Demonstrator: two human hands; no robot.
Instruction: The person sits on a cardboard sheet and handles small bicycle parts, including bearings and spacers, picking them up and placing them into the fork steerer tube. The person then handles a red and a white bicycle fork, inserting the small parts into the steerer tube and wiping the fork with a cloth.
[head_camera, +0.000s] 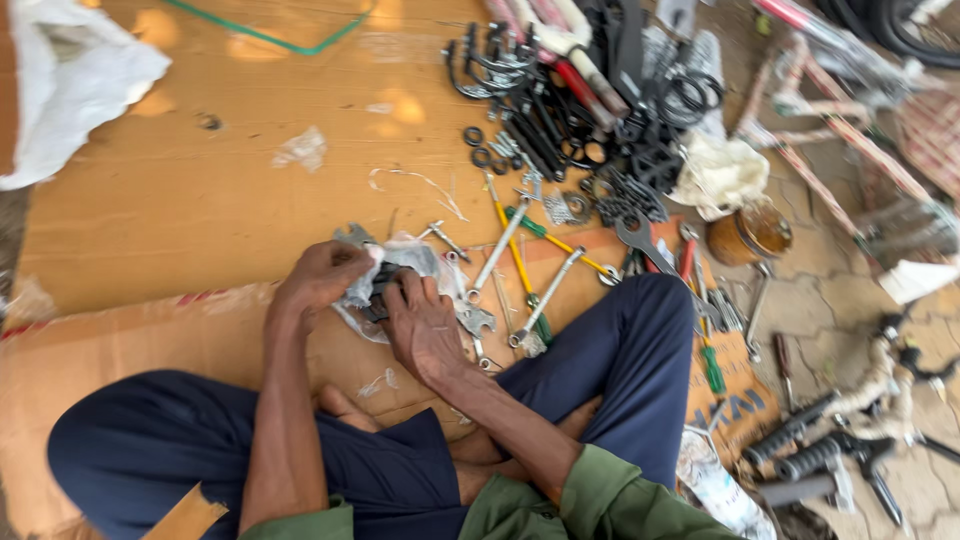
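Flattened cardboard, cracked paved ground, dappled light

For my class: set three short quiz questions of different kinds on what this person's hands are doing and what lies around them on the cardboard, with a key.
1. True or false: both hands grip the same plastic-wrapped part.
2. What lies just right of the right hand? A) wrenches B) a hammer C) a saw
3. Fill in: the person sits cross-legged on flattened ____.

Key
1. True: the left hand and right hand both hold the plastic-wrapped part.
2. A: wrenches lie spread there.
3. Cardboard.
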